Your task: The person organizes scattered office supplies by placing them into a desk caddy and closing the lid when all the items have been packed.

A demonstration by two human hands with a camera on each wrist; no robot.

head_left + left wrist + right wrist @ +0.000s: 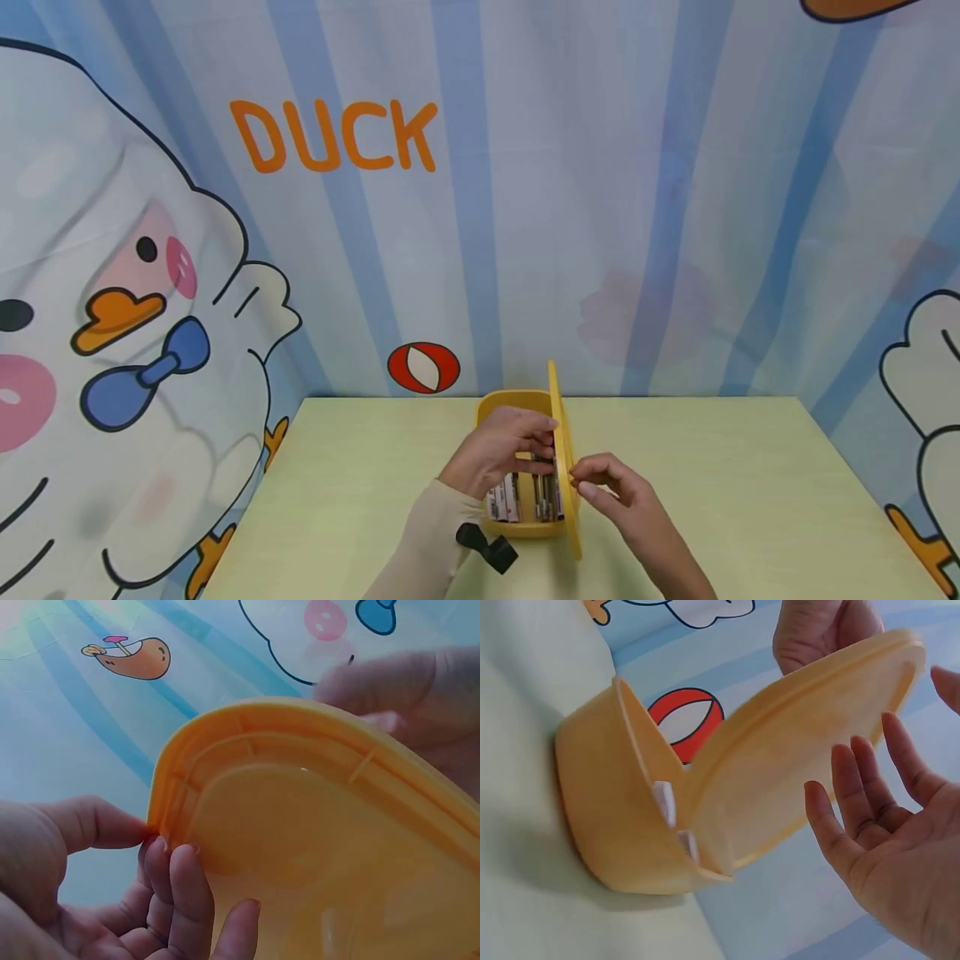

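A yellow oval plastic box (521,530) stands on the table, its yellow lid (567,475) tipped up on edge along its right side. My left hand (97,885) pinches the rim of the lid between thumb and fingers. In the head view that left hand (504,446) reaches over the box opening. Several slim white and dark items (504,500) stand inside, partly hidden by the hand. To the right of the lid is my right hand (622,496), and the right wrist view shows its fingers (847,780) spread and loosely bent beside the lid's outer face.
The pale yellow-green table (712,475) extends on both sides of the box. Behind it hangs a blue-striped curtain (555,208) with printed ducks and a red-and-white ball (423,367). A black strap piece (487,547) sits at my left wrist.
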